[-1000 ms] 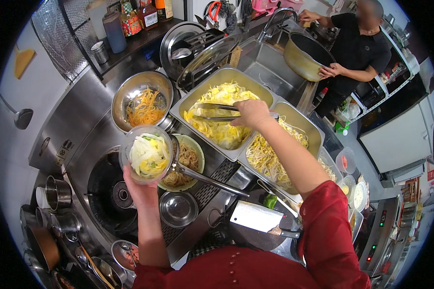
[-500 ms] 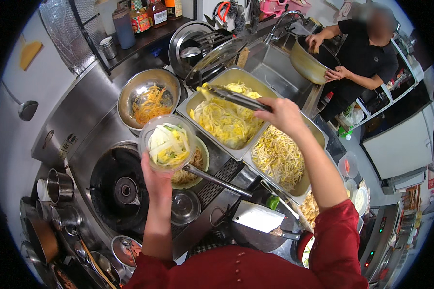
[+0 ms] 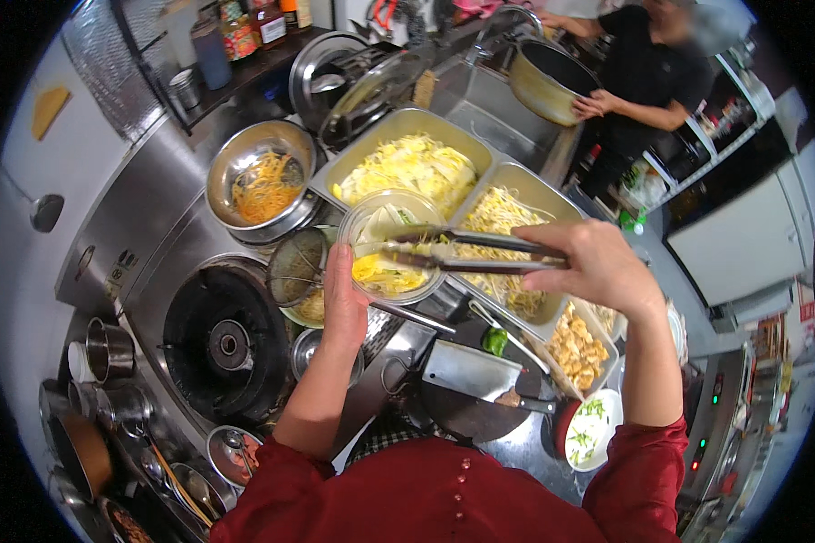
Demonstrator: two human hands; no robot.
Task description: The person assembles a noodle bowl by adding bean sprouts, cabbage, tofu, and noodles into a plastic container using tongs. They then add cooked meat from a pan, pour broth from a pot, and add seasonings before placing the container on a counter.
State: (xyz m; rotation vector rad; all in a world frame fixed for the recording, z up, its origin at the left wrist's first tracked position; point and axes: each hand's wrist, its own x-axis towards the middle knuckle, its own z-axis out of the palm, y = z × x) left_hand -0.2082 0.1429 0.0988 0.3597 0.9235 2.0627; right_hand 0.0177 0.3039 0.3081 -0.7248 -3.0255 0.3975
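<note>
while a clear plastic bowl (image 3: 391, 242) is held up at centre frame by the left hand (image 3: 345, 303), fingers wrapped under its near rim, metal tongs (image 3: 466, 251) are gripped in the right hand (image 3: 598, 264) at centre right, their tips reaching over the bowl's contents; the step in hand is judged to be filling the bowl with vegetables by tongs. pale cabbage and yellow shreds are already seen in the bowl. the tongs are pressed nearly together, blades close and parallel; whether anything is pinched at the tips cannot be told. the right hand is closed firmly round the tong handles, the left hand closed on the bowl.

the bowl sits above the seam between a steel tray of cabbage (image 3: 412, 163), upper centre, and a steel tray of bean sprouts (image 3: 516, 204) just to its right. a round metal bowl of orange shreds (image 3: 261, 181) is at upper left, a wire strainer (image 3: 297, 267) just left of the held bowl, a gas burner (image 3: 226, 339) at lower left, a cleaver (image 3: 471, 371) on a board below centre, a tray of fried tofu pieces (image 3: 578, 348) at lower right.

next move is judged to need the tongs opened over the bowl, or swung to a tray for another pinch, bowl kept level

another person (image 3: 647, 77) with a large pot (image 3: 543, 81) is at upper right
</note>
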